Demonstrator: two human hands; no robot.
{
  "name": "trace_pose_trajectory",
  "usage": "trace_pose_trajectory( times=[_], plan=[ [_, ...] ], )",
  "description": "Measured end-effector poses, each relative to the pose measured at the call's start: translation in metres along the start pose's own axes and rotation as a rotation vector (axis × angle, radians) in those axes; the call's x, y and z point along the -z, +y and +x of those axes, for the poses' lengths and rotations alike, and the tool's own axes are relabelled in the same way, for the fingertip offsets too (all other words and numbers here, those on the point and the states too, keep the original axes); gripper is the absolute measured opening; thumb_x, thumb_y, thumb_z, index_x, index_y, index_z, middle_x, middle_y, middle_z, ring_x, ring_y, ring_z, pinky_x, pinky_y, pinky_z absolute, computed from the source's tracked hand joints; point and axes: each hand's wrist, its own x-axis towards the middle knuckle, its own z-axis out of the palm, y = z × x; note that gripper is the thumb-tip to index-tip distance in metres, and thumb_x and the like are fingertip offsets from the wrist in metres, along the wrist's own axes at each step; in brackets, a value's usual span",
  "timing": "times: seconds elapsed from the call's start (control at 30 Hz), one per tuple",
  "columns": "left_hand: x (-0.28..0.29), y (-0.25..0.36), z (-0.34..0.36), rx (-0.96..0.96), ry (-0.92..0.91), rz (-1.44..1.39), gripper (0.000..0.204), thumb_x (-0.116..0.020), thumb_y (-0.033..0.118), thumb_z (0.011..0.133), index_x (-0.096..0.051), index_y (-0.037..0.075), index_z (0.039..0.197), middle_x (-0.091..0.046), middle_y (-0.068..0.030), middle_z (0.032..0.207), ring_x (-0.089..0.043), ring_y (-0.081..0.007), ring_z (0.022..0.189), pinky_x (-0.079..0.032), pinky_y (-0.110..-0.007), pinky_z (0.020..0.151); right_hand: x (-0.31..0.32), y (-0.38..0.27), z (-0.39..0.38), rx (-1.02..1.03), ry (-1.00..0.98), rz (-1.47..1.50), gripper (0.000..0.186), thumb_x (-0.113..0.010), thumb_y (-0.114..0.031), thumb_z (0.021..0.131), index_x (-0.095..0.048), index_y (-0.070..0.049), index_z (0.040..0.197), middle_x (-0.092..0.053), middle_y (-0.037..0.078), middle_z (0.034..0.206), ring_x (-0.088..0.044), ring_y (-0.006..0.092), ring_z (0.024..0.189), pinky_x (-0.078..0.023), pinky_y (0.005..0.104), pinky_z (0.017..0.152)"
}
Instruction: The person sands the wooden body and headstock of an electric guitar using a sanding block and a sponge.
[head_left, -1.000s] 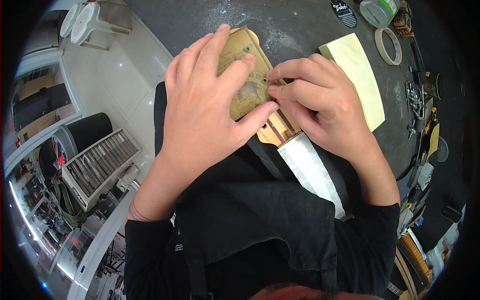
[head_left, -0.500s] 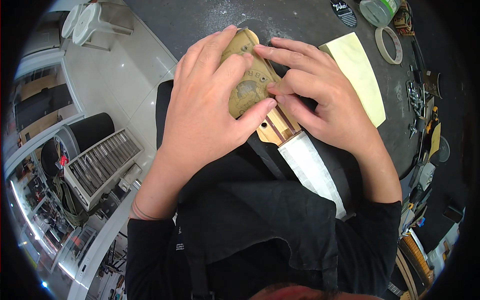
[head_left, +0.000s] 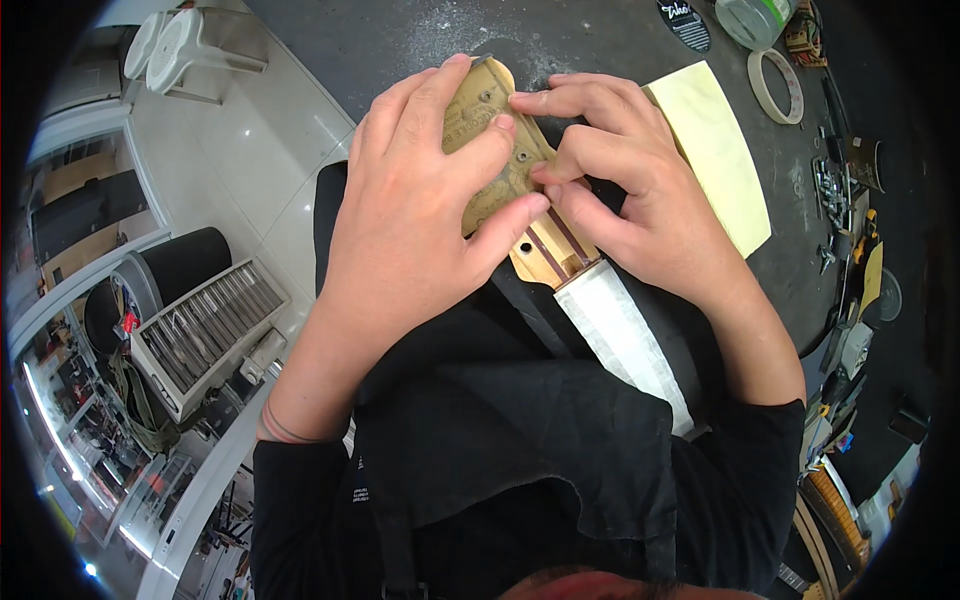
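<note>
A wooden guitar neck points away from me, its headstock (head_left: 546, 258) of pale wood with dark stripes. White tape (head_left: 625, 345) covers the neck below it. A yellowish, see-through printed sheet (head_left: 508, 183) lies over the headstock, with small holes showing through. My left hand (head_left: 410, 190) wraps the headstock's left side, its fingertips at the far end and its thumb pressing near the sheet's lower edge. On the other side my right hand (head_left: 630, 170) grips the right edge, thumb and fingers bent against it. The headstock's underside is hidden.
Right of my hand lies a pale yellow paper pad (head_left: 715, 160). Beyond it are a tape roll (head_left: 776, 88), a clear jar (head_left: 752, 22) and a black round card (head_left: 684, 25). Small metal parts (head_left: 830, 190) and tools line the dark bench's right side. White dust marks the far bench.
The hands and headstock have shifted very slightly. My left index fingertip has slid a little nearer me and to the right, and a right finger bends more sharply.
</note>
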Motion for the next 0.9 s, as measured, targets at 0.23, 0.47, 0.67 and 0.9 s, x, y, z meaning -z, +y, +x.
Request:
trace_pose_trajectory(
  times=[0.23,0.47,0.67,0.9],
  plan=[
    [0.0,-0.007,0.002,-0.003,-0.01,-0.007,0.051,-0.098,0.029,0.087,-0.082,0.003,0.129,-0.062,-0.0269,0.165,-0.06,-0.0474,0.144,-0.05,-0.055,0.121,-0.003,0.014,-0.007,-0.059,0.072,0.263,0.007,-0.073,-0.004,0.107,-0.078,-0.003,0.112,-0.072,0.013,0.159,-0.06,0.0344,0.153,-0.046,0.0495,0.13],
    [-0.008,0.024,-0.006,0.001,-0.038,-0.063,0.05,-0.1,0.034,0.086,-0.082,0.006,0.124,-0.061,-0.0277,0.167,-0.059,-0.0495,0.145,-0.048,-0.058,0.123,-0.01,0.018,-0.005,-0.201,0.379,0.634,0.03,-0.053,-0.007,0.124,-0.063,0.001,0.152,-0.071,0.01,0.151,-0.064,0.0199,0.147,-0.048,0.0367,0.127],
    [-0.006,-0.009,0.01,0.064,0.063,0.036,0.049,-0.098,0.032,0.09,-0.082,0.004,0.127,-0.063,-0.0281,0.162,-0.058,-0.0456,0.145,-0.048,-0.055,0.122,-0.016,0.021,-0.008,-0.171,0.356,0.58,0.044,-0.047,-0.014,0.126,-0.049,0.002,0.167,-0.058,0.02,0.173,-0.051,0.0293,0.167,-0.036,0.0454,0.14],
    [-0.007,-0.002,0.0,-0.015,0.0,-0.014,0.051,-0.098,0.033,0.087,-0.082,0.005,0.127,-0.061,-0.0303,0.164,-0.058,-0.0473,0.145,-0.048,-0.058,0.122,-0.021,0.011,-0.012,-0.203,0.429,0.641,0.053,-0.04,-0.019,0.129,-0.037,0.003,0.177,-0.047,0.022,0.182,-0.044,0.0334,0.172,-0.032,0.0479,0.143]
  ],
)
